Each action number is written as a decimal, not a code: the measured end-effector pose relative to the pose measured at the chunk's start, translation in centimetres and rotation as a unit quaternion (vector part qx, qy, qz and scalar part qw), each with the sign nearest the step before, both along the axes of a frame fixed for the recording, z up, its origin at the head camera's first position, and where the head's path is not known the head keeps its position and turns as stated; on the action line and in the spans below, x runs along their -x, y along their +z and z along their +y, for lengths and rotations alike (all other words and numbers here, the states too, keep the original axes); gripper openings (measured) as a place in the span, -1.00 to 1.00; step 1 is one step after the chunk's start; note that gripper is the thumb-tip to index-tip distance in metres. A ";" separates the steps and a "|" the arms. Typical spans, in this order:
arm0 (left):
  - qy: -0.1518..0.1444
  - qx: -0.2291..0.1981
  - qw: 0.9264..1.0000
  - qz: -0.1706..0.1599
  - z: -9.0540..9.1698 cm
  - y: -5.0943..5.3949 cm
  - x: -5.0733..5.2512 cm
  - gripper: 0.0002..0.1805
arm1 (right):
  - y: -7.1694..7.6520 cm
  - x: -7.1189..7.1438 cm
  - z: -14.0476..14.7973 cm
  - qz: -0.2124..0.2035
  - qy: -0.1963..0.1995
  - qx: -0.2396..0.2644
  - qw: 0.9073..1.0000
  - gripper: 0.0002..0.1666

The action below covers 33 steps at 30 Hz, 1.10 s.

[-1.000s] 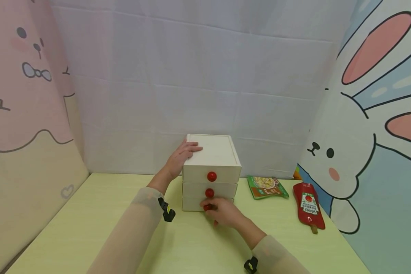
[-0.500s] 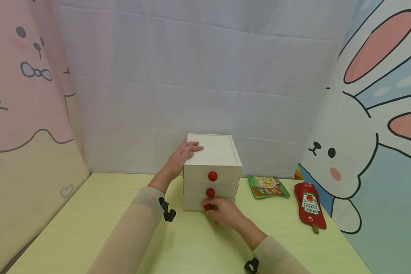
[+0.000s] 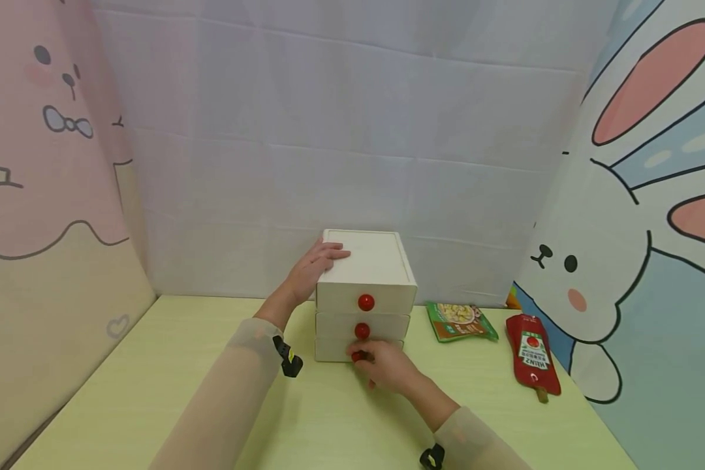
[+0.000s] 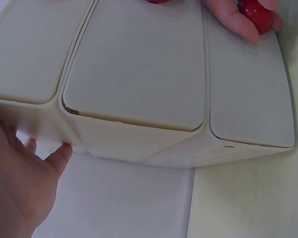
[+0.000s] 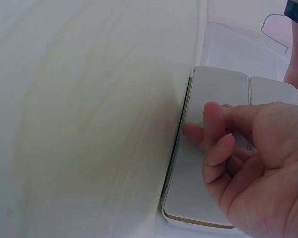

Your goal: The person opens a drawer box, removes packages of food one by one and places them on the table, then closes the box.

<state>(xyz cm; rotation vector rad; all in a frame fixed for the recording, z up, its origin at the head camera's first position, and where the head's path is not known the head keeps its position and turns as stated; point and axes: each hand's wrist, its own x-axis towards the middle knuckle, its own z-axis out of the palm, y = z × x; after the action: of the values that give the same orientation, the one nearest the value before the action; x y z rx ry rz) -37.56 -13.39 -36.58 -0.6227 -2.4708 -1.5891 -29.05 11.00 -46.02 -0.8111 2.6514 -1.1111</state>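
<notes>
- Creased white sheet (image 3: pixel 352 143) hangs behind a smooth, pale table (image 3: pixel 153 391).
- Left hand (image 3: pixel 311 271) spreads over the drawer box (image 3: pixel 342 298), apparently steadying it.
- White, round-cornered drawers stand mid-table.
- Right hand (image 3: pixel 388 367) pinches the glossy bottom knob (image 4: pixel 257 16), whose roundness probably suits fingertips.
- Crinkly green packet (image 3: pixel 461 321) and red ketchup pouch (image 3: pixel 533 352) lie apart.

A pale yellow-green table (image 3: pixel 182 372) carries a white three-drawer box (image 3: pixel 367 282), a green packet (image 3: pixel 462 322) and a red Heinz pouch (image 3: pixel 533 356).
</notes>
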 end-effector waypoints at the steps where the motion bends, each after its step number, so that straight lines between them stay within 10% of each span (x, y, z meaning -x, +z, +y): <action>1: -0.001 0.001 1.000 -0.001 0.0 0.0 0.0 -0.45 | 0.0 0.0 0.0 0.000 -0.001 0.001 1.000 -0.72; 33: -0.006 -0.012 1.000 -0.010 0.3 0.3 0.0 -0.43 | 0.9 -1.2 0.7 -0.015 0.006 0.000 1.000 -0.75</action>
<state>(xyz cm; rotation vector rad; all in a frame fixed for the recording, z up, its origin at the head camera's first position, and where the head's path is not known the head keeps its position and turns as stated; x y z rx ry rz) -37.53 -13.12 -36.31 -0.6225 -2.4638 -1.6345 -27.87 11.71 -45.09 -0.8017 2.6193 -1.1111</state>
